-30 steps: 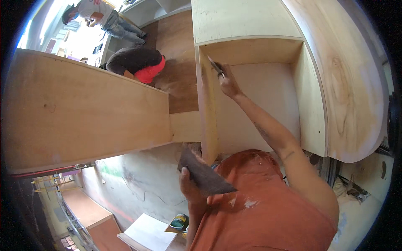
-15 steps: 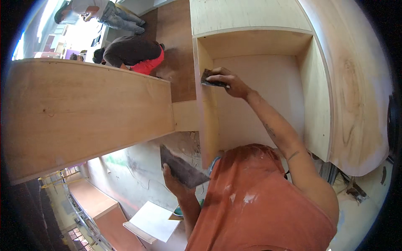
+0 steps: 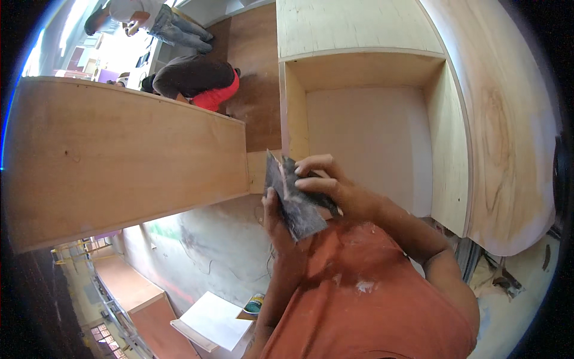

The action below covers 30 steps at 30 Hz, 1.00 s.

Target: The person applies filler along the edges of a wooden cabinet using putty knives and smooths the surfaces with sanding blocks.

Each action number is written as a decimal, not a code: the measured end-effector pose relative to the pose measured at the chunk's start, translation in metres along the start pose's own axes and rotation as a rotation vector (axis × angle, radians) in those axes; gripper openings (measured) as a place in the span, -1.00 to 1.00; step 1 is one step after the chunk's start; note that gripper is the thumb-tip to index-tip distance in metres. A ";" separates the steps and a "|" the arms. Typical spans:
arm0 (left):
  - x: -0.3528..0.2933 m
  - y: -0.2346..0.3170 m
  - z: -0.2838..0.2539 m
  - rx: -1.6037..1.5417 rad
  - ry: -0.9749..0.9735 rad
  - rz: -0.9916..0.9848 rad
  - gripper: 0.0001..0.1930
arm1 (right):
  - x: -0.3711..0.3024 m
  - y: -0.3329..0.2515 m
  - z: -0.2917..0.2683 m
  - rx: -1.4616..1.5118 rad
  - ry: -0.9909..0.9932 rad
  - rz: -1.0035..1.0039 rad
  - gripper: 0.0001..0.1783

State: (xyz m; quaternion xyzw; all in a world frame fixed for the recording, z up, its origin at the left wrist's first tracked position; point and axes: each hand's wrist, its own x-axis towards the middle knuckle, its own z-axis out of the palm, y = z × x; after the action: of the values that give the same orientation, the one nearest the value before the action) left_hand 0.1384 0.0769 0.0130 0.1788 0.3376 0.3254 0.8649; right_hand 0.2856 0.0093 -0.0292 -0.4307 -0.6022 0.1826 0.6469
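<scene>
My left hand [image 3: 278, 224] grips a dark grey, flat putty board [image 3: 304, 220] with pale smears on it. In my right hand [image 3: 341, 188] is a black, flat putty spreader [image 3: 324, 202], my fingers laid across its face. The spreader meets the board in front of my chest, and a pinkish-beige streak of paste [image 3: 283, 179] shows along where they meet. Just beyond both hands stands an open plywood cabinet box [image 3: 365, 67], with a pale inner panel and a narrow left front edge [image 3: 284, 113].
A long plywood panel [image 3: 131, 155] reaches out to the left. At far left, a crouching person [image 3: 197, 75] and a standing person [image 3: 173, 27] are near a bench. Below left lie a white board [image 3: 215, 320] and a can [image 3: 254, 303]. A curved wooden panel [image 3: 496, 137] stands right.
My right hand has come down and back from the cabinet's left edge, bringing the putty spreader onto the putty board. My left hand has lifted the board up and to the right.
</scene>
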 end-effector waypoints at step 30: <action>-0.022 -0.004 -0.078 0.308 -0.180 0.292 -0.65 | 0.005 -0.039 0.059 -0.040 -0.127 -0.040 -0.40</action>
State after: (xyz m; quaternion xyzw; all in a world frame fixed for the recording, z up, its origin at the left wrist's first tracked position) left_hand 0.0728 0.0657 -0.0341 0.3840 0.2752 0.3743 0.7979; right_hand 0.2201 0.0109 -0.0017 -0.4190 -0.6541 0.1844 0.6021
